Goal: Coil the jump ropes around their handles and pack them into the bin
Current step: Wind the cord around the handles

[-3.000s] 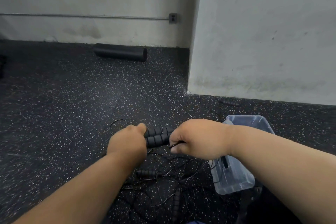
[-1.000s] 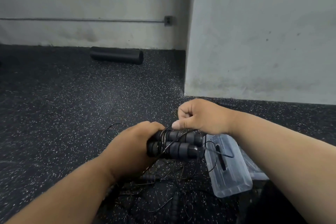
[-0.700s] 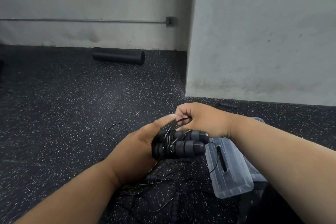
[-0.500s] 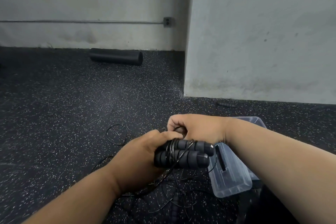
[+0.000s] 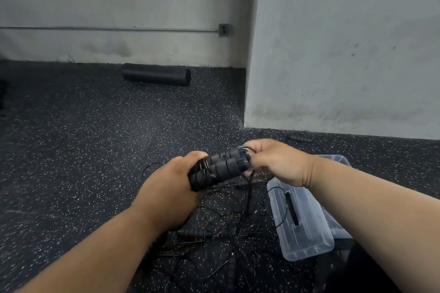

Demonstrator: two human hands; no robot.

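Two handles [image 5: 220, 167] lay side by side in the left hand [image 5: 170, 194], which gripped their near-left ends. The right hand [image 5: 276, 162] pinched thin cord at their far-right ends. Slack cord trailing into the floor tangle [image 5: 223, 216] could snag and loosen the coil. The bin [image 5: 307, 242] sat near right.

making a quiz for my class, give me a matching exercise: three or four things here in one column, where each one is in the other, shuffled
Things
1. pair of handles
2. foam roller
3. clear bin
4. wall outlet

Places
A. on the floor beside the back wall
B. under the right forearm
C. up on the back wall, at the end of a conduit
D. between the left hand and the right hand

Pairs: 1-D, 2-A, 3-B, 4-C
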